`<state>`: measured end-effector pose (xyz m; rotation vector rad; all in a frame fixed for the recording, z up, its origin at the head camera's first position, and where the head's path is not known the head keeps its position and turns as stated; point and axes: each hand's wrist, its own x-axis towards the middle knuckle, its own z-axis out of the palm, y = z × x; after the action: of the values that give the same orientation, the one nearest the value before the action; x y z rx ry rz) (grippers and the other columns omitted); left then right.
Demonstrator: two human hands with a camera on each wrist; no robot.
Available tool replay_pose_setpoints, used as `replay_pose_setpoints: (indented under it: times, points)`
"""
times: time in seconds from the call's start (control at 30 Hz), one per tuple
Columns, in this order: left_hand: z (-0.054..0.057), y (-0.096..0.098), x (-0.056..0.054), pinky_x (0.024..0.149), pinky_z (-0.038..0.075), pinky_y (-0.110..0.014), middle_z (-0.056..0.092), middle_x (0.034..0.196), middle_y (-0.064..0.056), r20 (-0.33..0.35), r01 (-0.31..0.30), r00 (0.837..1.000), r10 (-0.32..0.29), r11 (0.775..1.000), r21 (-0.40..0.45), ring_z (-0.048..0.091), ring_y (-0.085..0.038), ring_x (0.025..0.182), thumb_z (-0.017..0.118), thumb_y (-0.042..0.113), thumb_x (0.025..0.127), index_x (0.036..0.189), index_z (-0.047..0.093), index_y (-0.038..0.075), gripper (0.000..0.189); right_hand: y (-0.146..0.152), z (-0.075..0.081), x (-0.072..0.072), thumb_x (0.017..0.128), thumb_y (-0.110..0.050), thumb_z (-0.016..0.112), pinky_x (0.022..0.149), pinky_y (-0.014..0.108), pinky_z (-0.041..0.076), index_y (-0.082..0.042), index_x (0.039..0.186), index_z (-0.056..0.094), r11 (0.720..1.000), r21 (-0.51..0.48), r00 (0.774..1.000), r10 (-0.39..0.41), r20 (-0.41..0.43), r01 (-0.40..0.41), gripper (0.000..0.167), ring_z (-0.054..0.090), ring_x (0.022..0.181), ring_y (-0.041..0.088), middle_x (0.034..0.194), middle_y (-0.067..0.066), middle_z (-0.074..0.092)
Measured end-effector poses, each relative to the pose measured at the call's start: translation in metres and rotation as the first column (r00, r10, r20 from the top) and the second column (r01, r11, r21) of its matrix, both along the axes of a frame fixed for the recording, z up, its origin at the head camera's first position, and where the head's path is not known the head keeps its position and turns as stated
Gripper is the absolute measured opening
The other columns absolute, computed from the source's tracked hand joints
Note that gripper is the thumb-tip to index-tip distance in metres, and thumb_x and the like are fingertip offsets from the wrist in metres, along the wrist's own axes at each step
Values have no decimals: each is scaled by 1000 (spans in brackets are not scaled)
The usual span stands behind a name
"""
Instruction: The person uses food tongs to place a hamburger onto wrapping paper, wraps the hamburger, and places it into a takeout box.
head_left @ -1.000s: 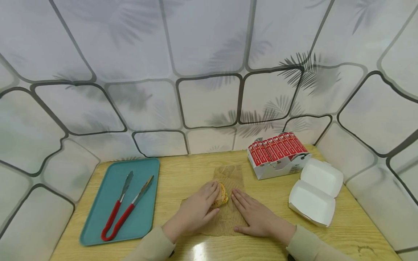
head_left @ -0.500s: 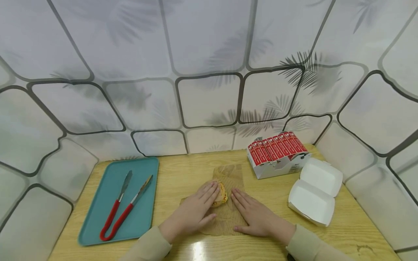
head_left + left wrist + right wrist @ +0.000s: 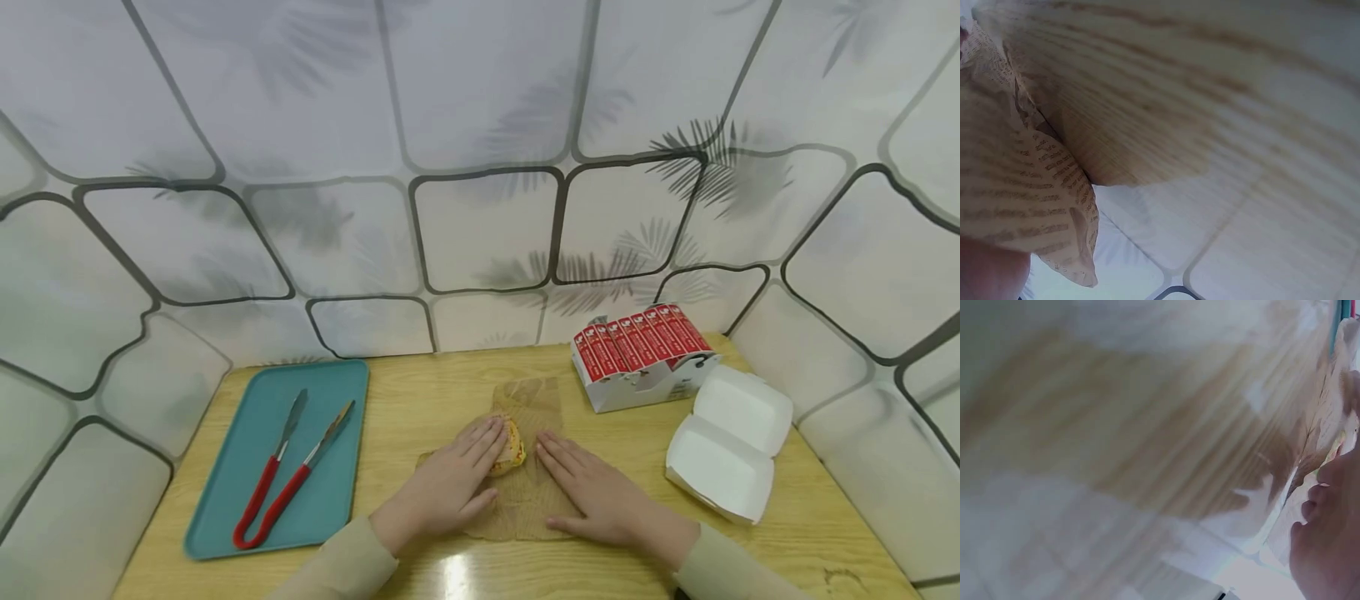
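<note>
A burger (image 3: 515, 447) with a yellow edge lies on brown printed wrapping paper (image 3: 528, 400) in the middle of the table. From the left, my left hand (image 3: 450, 479) rests over the burger's left part, fingers straight and close together, thumb apart. A flap of the printed paper (image 3: 1054, 181) rises near that hand in the left wrist view. To the right of the burger, my right hand (image 3: 592, 492) lies flat with straight fingers on the paper. The right wrist view shows this hand (image 3: 1329, 531) at its right edge, low over the wood.
On the left, a teal tray (image 3: 217, 500) carries red-handled tongs (image 3: 272, 479). A white carton (image 3: 633, 389) packed with several red boxes (image 3: 641, 340) stands at the back right. An open white clamshell box (image 3: 720, 467) sits right of my right hand. Patterned walls enclose the table.
My left thumb has drawn a little away from the burger. The right hand has shifted slightly to the right. The burger and paper stay in place.
</note>
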<state>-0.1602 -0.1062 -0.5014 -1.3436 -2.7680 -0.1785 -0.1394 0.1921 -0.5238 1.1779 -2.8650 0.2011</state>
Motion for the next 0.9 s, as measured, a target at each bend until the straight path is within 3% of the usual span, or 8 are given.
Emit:
replay_pose_setpoints:
  times: [0.2,0.4,0.53,0.6,0.7,0.8,0.9]
  points:
    - [0,1,0,136,22,-43,19,176,-19,32,2,999,-2,1000,5,19,-31,166,47,38,112,167,23,-2,72,9,2,4,100,-67,58,126,45,37,-3,163,38,994,-22,987,102,-127,-105,92,41,156,35,171,16,38]
    - [2,1,-1,136,22,-44,20,176,-19,39,1,999,-2,1000,8,20,-32,165,47,35,112,166,25,-3,70,16,1,4,93,-71,66,136,21,0,-1,161,41,966,-58,953,237,-188,-252,101,47,151,37,169,17,41]
    - [1,0,0,137,21,-43,18,177,-18,49,0,999,0,1000,3,18,-31,166,46,34,112,167,23,-2,70,17,-1,3,90,-62,74,135,21,-6,0,160,43,954,-44,938,282,-204,-297,98,49,151,34,168,17,44]
    - [1,0,-1,137,20,-43,17,177,-18,49,-1,999,1,1000,-1,17,-30,166,46,34,112,167,22,-2,70,18,0,3,90,-55,76,137,22,1,-1,158,46,953,-32,933,287,-218,-301,92,51,149,32,166,15,47]
    - [1,0,0,137,20,-43,17,177,-18,48,-1,999,1,1000,-7,16,-30,166,46,34,112,167,22,-1,70,19,4,3,90,-45,79,133,32,27,-5,153,55,952,-10,919,294,-262,-307,79,58,143,29,159,10,57]
    - [2,1,-1,137,21,-43,18,177,-19,36,2,999,-2,1000,-13,17,-31,166,46,34,112,167,22,-1,70,19,8,2,84,-33,85,115,41,52,-9,144,66,942,-12,895,315,-315,-336,67,67,133,27,148,5,67]
    - [2,1,-1,137,21,-43,19,177,-19,28,8,1000,-7,1000,-9,18,-31,166,46,34,112,167,23,-2,70,20,11,-2,80,-24,87,101,39,61,-11,133,74,914,-51,853,355,-383,-403,56,73,121,23,135,3,75]
